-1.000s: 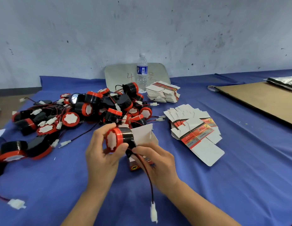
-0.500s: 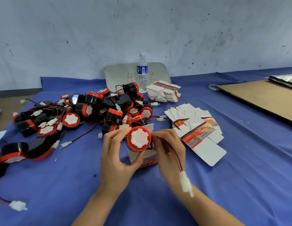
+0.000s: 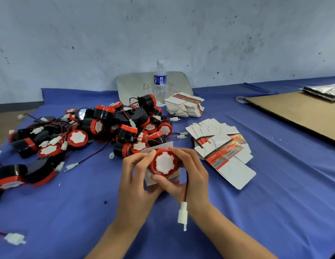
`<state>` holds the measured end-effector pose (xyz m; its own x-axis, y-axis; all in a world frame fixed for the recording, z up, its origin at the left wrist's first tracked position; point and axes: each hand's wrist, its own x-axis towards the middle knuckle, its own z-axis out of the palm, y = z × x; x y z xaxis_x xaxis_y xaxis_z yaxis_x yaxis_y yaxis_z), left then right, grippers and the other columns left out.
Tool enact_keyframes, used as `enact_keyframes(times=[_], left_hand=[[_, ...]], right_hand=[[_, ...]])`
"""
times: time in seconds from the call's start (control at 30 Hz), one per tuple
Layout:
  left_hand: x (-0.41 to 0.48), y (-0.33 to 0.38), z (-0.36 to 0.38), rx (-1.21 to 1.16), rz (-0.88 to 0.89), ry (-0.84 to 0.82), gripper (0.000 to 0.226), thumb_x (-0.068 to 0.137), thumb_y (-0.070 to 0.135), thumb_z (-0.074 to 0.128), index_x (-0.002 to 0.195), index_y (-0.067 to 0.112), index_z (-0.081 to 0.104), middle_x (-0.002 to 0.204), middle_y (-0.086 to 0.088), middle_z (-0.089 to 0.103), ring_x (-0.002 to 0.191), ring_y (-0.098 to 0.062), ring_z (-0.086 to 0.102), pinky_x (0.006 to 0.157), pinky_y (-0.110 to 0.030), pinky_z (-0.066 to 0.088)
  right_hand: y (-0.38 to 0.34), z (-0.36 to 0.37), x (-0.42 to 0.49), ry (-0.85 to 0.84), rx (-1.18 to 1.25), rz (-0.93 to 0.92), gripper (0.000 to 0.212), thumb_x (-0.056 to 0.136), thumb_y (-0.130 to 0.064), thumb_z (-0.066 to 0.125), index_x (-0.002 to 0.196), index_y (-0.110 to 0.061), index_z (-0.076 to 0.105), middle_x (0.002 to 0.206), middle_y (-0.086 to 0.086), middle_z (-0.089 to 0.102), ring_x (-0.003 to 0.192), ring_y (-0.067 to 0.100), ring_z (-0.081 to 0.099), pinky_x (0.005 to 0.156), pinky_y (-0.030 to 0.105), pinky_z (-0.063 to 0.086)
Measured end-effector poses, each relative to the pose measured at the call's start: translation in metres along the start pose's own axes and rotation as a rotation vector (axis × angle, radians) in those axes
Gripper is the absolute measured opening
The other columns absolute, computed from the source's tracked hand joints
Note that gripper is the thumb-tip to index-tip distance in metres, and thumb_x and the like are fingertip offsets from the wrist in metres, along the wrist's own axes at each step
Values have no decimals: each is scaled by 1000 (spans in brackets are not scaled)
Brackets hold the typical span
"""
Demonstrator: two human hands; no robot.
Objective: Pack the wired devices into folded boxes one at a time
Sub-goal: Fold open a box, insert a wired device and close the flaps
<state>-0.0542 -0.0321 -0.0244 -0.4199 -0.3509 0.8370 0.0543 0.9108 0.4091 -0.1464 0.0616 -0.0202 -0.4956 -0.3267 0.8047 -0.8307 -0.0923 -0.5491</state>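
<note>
Blue cloth (image 3: 256, 212) covers the whole table under the grip. Well off to the right of the grip and further back lies a brown cardboard sheet (image 3: 293, 113). Beyond the grip and out to its left sprawls the pile (image 3: 99, 131) of red-and-black units, red and black wires tangled through it. Just right of the grip, flat boxes (image 3: 224, 152) lie fanned on the cloth, with a smaller stack (image 3: 183, 107) further back, and a water bottle (image 3: 160, 85) stands behind that by the wall.

Both hands meet in the middle. The left hand (image 3: 136, 176) has its fingers curled over the top left of the device (image 3: 164, 162) and its thumb pressed under the red rim. The right hand (image 3: 193, 176) curls round the right side. The device faces up at me, white cap showing, set at the mouth of the folded box (image 3: 174, 181), which peeks out above and below it. How far in it sits I cannot tell. Its wire (image 3: 185, 186) drops across the right palm, and the white plug (image 3: 182, 215) dangles below the grip, over the right wrist
</note>
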Motion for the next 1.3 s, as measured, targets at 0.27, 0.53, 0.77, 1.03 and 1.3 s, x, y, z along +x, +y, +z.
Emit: enact_keyframes(times=[0.27, 0.53, 0.77, 1.03, 1.3], left_hand=[[1, -16, 5, -174, -430, -368, 132, 63, 46, 82, 137, 53, -27, 159, 18, 3, 143, 9, 4, 115, -27, 22], [-11, -33, 14, -212, -529, -431, 125, 68, 31, 85, 133, 69, -15, 97, 35, 58, 92, 25, 52, 70, 3, 39], [-10, -29, 11, -161, -487, -413, 121, 69, 35, 84, 132, 73, -12, 102, 38, 52, 91, 25, 49, 69, 1, 41], [-10, -18, 7, -4, -258, -358, 53, 80, 14, 78, 121, 43, 62, 159, 6, 22, 117, -10, 56, 83, -20, 50], [-7, -9, 9, 105, -389, -387, 15, 84, 18, 75, 98, 23, 74, 156, -3, 30, 96, -26, 67, 73, -23, 47]], right_hand=[[2, 7, -2, -3, 27, 236, 39, 67, -34, 76, 101, -20, 65, 87, -9, 64, 69, 4, 58, 66, 9, 45], [13, 10, -4, -113, -34, 190, 27, 73, -22, 83, 89, -8, 67, 80, -8, 65, 67, -6, 53, 62, 3, 40], [19, 5, -2, -320, -177, 230, 21, 81, -32, 76, 80, -12, 69, 79, -6, 69, 65, 9, 59, 61, 30, 51], [16, 3, -1, -425, -329, 183, 26, 96, -36, 52, 94, -21, 74, 105, -13, 67, 83, 14, 63, 68, 36, 51], [17, -8, 10, 174, -99, 98, 3, 89, -21, 63, 88, -20, 59, 81, -3, 57, 70, 4, 54, 63, 6, 39]])
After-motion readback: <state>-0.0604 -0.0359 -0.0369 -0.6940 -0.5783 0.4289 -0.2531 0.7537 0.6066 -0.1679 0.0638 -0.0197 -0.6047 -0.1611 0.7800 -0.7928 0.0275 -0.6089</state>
